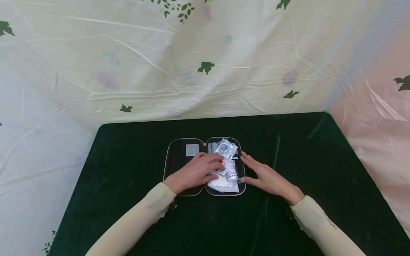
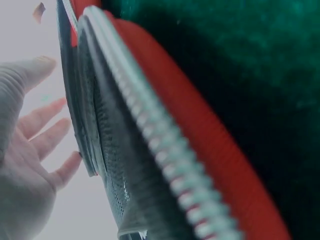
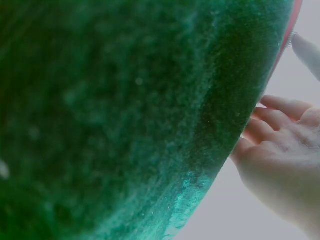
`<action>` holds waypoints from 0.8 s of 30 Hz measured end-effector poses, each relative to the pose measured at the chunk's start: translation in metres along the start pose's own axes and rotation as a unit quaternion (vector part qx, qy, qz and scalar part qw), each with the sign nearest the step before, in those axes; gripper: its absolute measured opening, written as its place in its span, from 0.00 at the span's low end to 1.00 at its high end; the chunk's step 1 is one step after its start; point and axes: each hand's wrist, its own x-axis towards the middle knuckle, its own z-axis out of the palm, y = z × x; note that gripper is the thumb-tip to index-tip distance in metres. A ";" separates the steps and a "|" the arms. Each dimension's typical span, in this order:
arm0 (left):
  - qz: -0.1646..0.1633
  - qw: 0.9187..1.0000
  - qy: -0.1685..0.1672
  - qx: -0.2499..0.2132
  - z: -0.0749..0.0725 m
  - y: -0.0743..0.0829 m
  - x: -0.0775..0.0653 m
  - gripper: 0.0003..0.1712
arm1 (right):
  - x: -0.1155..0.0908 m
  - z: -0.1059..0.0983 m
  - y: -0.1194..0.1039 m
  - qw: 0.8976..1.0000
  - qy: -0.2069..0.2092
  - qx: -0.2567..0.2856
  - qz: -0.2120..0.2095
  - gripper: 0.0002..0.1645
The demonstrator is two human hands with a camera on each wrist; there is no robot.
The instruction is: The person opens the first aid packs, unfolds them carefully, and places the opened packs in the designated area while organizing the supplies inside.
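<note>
A zippered case [image 1: 173,160] lies unfolded, its two black-lined halves side by side; the left wrist view shows a red outer edge [image 2: 200,115] along its zip. Packed into the right half are a clear packet with a round item [image 1: 224,148], a packet with red print [image 1: 221,165], a white roll with blue print [image 1: 231,173] and a white packet [image 1: 221,185]. My left hand [image 1: 195,170] reaches over the hinge, its relaxed fingers resting on these packets. Fingers and thumb spread, my right hand [image 1: 269,177] touches the case's right rim.
A small pale square packet [image 1: 192,150] sits in the left half's lining. Dark green velvet cloth [image 1: 304,149] covers the table under the case. Behind the table's far edge hangs a pale curtain [image 1: 240,89] with green leaf prints.
</note>
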 end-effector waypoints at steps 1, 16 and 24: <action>0.000 1.000 -0.001 -0.003 0.000 -0.001 0.001 0.24 | 0.000 0.000 0.000 1.000 0.000 0.000 0.000 0.50; 0.000 0.999 -0.027 -0.032 -0.001 -0.009 0.008 0.19 | 0.000 0.000 -0.001 1.000 0.001 0.007 -0.001 0.50; 0.004 1.000 -0.004 -0.022 0.002 -0.007 0.008 0.25 | 0.000 0.000 0.000 1.000 0.001 0.009 0.001 0.51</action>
